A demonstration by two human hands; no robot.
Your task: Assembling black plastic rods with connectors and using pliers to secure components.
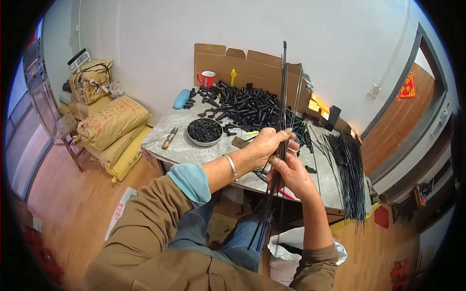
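My left hand (268, 143) and my right hand (291, 172) both grip a thin bundle of long black rods (283, 92) held upright over the table edge. The left hand wraps the bundle higher up; the right hand clasps it just below, and the two hands touch. The bundle's lower ends hang down past my knees. A silver bangle (230, 164) sits on my left wrist. Behind the hands lies a heap of small black plastic parts (247, 106) on the grey table (179, 145).
A round metal bowl (204, 131) of black rings stands left of the heap, with pliers (169, 137) beside it. More black rods (349, 169) lie fanned over the table's right end. A cardboard box (252, 68), a red mug (208, 78) and stacked sacks (111, 123) are nearby.
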